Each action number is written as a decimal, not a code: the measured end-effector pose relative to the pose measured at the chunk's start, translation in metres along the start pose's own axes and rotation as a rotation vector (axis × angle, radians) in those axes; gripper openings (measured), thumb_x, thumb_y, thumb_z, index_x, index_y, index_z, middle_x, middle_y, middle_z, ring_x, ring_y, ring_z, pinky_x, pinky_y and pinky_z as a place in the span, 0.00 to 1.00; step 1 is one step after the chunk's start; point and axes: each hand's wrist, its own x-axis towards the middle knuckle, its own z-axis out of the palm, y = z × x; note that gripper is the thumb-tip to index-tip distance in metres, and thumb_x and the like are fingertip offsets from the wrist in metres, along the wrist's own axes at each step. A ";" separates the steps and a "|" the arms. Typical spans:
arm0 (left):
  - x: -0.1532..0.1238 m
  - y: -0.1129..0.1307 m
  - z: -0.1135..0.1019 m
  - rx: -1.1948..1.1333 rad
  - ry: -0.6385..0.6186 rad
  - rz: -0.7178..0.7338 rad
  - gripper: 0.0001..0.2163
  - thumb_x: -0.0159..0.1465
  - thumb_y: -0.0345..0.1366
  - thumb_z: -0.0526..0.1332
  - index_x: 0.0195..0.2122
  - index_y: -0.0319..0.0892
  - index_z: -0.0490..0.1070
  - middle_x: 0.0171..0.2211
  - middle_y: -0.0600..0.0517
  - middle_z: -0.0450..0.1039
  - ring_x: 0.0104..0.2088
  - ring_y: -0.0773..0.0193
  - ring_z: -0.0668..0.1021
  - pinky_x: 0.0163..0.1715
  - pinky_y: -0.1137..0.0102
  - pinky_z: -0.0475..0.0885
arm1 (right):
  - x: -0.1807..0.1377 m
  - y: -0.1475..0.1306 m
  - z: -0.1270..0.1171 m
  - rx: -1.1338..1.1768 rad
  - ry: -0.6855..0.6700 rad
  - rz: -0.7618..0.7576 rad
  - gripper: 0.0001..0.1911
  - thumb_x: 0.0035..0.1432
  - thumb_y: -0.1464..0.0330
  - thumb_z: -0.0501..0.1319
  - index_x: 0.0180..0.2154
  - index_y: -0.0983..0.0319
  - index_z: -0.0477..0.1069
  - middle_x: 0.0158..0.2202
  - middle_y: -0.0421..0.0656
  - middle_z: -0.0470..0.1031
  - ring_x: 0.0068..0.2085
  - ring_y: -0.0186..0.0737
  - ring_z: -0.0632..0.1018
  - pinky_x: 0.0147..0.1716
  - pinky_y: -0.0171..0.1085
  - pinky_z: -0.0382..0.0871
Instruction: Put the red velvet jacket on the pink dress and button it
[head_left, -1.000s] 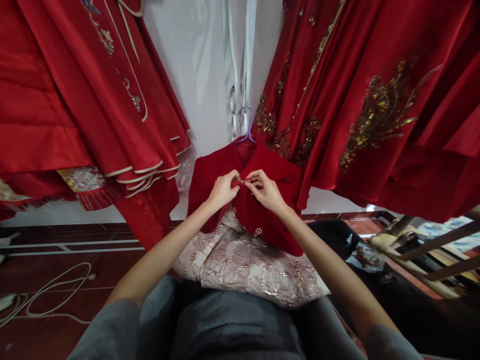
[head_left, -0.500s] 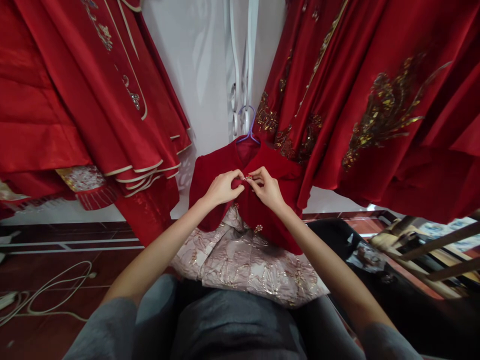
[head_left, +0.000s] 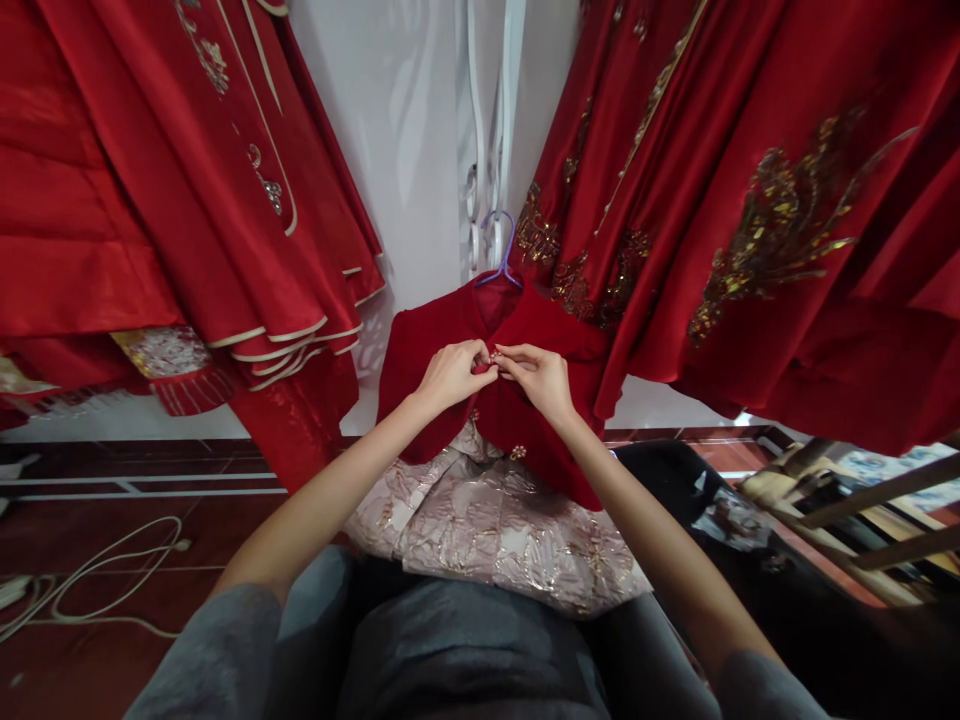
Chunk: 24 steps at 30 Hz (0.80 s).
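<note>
A short red jacket [head_left: 420,400] hangs in front of me on a purple hanger [head_left: 504,262]. Pinched at its front edge, below the collar, are the fingers of my left hand [head_left: 456,373]. My right hand [head_left: 538,380] meets them there, its thumb and forefinger closed on a small ornate button [head_left: 494,356]. Fingertips partly cover the button and the cloth around it. Lower on the jacket front sits another flower-shaped button [head_left: 517,453]. Pale pink brocade with gold threads [head_left: 495,540] spreads below the jacket, over my lap.
Red garments [head_left: 247,200] with cream piping hang at left, and red embroidered dresses [head_left: 750,220] at right. White straps [head_left: 480,120] hang against the wall. A white cable [head_left: 112,560] lies on the floor. At lower right are a clear plastic bag [head_left: 731,518] and wooden bars [head_left: 885,500].
My right-hand fingers have flattened and drawn closer to the left ones at the button. The left thumb has moved slightly right. The jacket hangs in nearly the same place.
</note>
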 end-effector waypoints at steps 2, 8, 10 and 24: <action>0.000 0.000 0.000 0.000 0.000 0.010 0.05 0.57 0.36 0.61 0.33 0.42 0.72 0.31 0.51 0.76 0.29 0.63 0.76 0.29 0.72 0.65 | 0.000 0.000 -0.001 0.012 -0.005 0.005 0.20 0.49 0.57 0.67 0.41 0.61 0.77 0.39 0.44 0.81 0.40 0.43 0.82 0.41 0.43 0.80; 0.001 0.001 0.001 -0.008 0.003 0.019 0.04 0.57 0.35 0.60 0.33 0.42 0.72 0.30 0.51 0.76 0.28 0.63 0.75 0.29 0.72 0.65 | 0.004 0.002 -0.002 0.000 -0.001 -0.019 0.20 0.46 0.58 0.70 0.40 0.62 0.78 0.39 0.46 0.81 0.40 0.45 0.82 0.45 0.45 0.78; 0.001 0.002 0.001 0.001 0.014 0.030 0.04 0.58 0.34 0.59 0.33 0.41 0.72 0.31 0.51 0.76 0.28 0.64 0.75 0.29 0.72 0.65 | 0.005 0.004 -0.003 -0.011 -0.001 -0.025 0.20 0.46 0.59 0.70 0.40 0.62 0.78 0.39 0.46 0.81 0.41 0.46 0.82 0.47 0.46 0.76; -0.013 0.002 0.034 -0.664 0.065 -0.387 0.11 0.65 0.37 0.53 0.40 0.40 0.73 0.40 0.46 0.78 0.32 0.65 0.79 0.35 0.69 0.75 | -0.029 0.018 -0.008 -0.285 -0.124 -0.076 0.42 0.50 0.71 0.60 0.65 0.55 0.47 0.50 0.47 0.71 0.30 0.32 0.75 0.30 0.35 0.74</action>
